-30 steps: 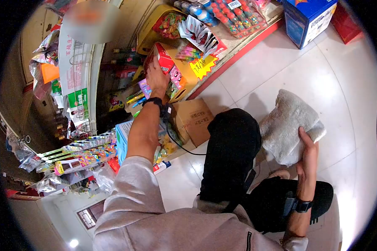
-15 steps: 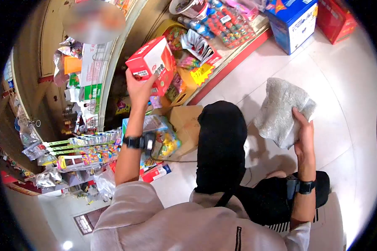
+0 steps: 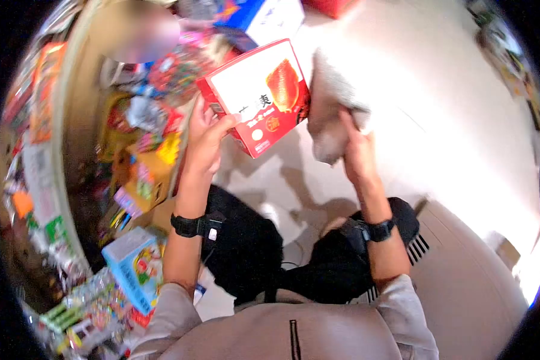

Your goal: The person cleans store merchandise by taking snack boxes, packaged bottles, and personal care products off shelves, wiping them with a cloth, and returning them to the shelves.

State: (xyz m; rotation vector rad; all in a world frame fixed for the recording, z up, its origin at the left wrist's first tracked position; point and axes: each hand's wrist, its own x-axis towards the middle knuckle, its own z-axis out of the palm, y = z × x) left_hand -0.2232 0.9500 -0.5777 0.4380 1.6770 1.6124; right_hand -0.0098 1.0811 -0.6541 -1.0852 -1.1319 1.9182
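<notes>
A red and white snack box with a picture of an orange-red food piece is held up in front of me. My left hand is closed around its left lower edge, thumb on the front face. In my right hand is a folded grey cloth, pinched at its lower right. The cloth is blurred and hangs close beside the box's right edge; whether the two touch I cannot tell.
Shelves with packaged snacks run along the left. A light-blue box stands low at the left. A blue and white carton and a red carton sit on the pale floor ahead. My knees are bent below.
My view has turned right, away from the shelves. The box has come away from the shelf, its broad face now toward me. The cloth and the box are now much closer together.
</notes>
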